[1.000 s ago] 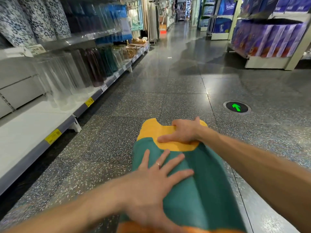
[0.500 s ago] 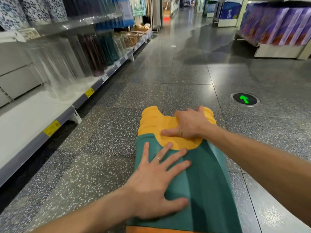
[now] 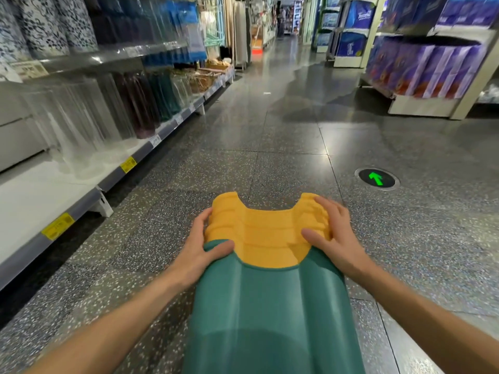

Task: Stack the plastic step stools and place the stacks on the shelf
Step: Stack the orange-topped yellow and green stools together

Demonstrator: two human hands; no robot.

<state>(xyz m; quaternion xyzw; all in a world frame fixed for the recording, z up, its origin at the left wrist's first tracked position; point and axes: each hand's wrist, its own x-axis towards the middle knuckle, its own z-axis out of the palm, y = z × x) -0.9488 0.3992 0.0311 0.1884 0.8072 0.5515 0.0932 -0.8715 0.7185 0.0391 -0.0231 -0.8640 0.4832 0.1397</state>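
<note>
Both hands grip the yellow end of the stool stack, over the aisle floor.
Stack lies lengthways, pointing away from the person: green stools [image 3: 270, 306] nearest, yellow stools [image 3: 259, 238] nested at the far end. Left hand [image 3: 201, 247] wraps the yellow stools' left side, thumb on the green rim. Right hand [image 3: 333, 238] curls over the right side. Whether the stack touches the floor [image 3: 270, 157]: cannot tell. Shelf [image 3: 32, 195] along the floor's left edge.

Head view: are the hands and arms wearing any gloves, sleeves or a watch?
Nothing. The left hand and right hand are ungloved; the left forearm and right forearm are bare to the frame edge: no sleeve, watch or wristband. No ring is visible, though the left hand is partly hidden.
</note>
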